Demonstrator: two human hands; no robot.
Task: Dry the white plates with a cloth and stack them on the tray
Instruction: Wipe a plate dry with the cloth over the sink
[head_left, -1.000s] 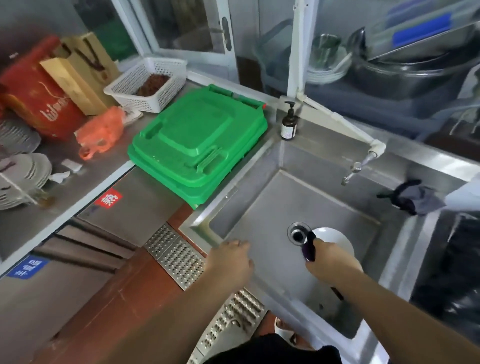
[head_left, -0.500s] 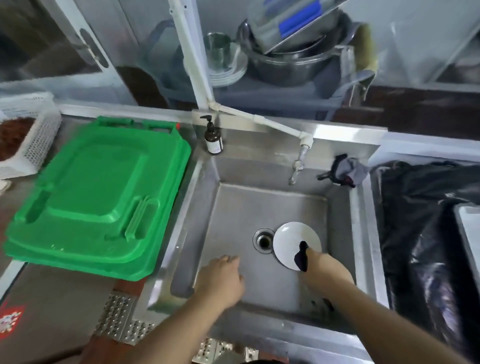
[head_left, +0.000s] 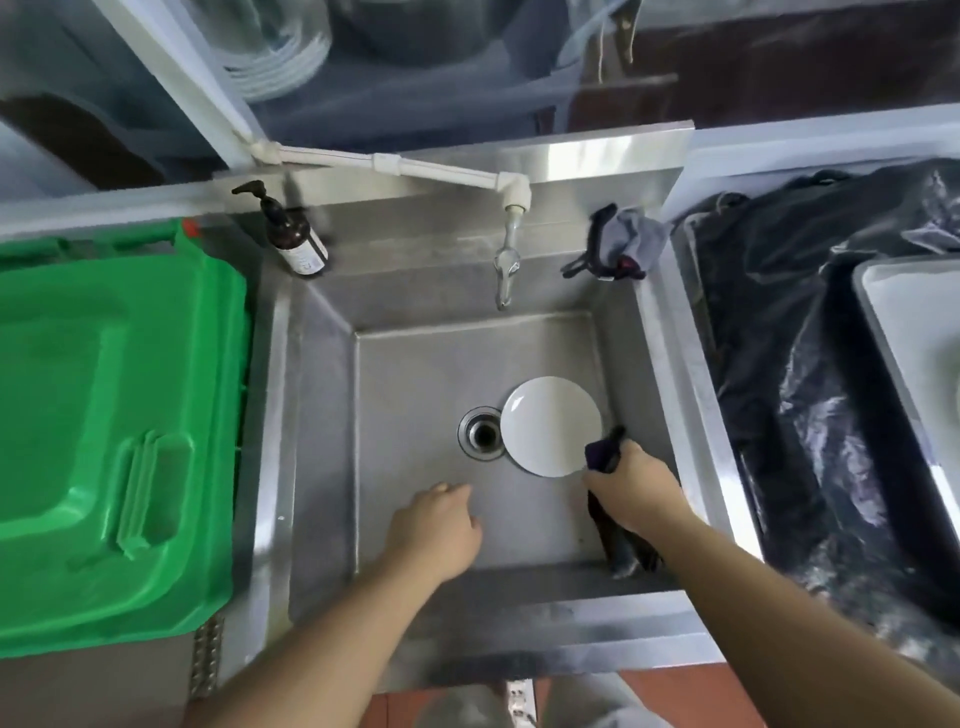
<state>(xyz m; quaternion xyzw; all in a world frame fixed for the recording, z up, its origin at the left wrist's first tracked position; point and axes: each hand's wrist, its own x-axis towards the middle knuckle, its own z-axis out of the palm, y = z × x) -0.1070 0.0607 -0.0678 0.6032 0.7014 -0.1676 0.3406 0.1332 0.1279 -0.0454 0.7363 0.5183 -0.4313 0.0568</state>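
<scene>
One white plate lies flat on the floor of the steel sink, just right of the drain. My right hand grips a dark purple cloth at the plate's lower right edge; the cloth's tail hangs below my wrist. My left hand hovers inside the sink, left of the plate, fingers loosely curled and holding nothing. A light tray shows partly at the far right edge.
A green plastic lid covers the counter to the left. A brown pump bottle and a tap stand at the sink's back. A grey rag lies on the back right corner. Black plastic sheeting lines the right side.
The view has swung right and down onto the sink. My right hand with the cloth has slid to the plate's lower right edge. My left hand has moved further into the sink.
</scene>
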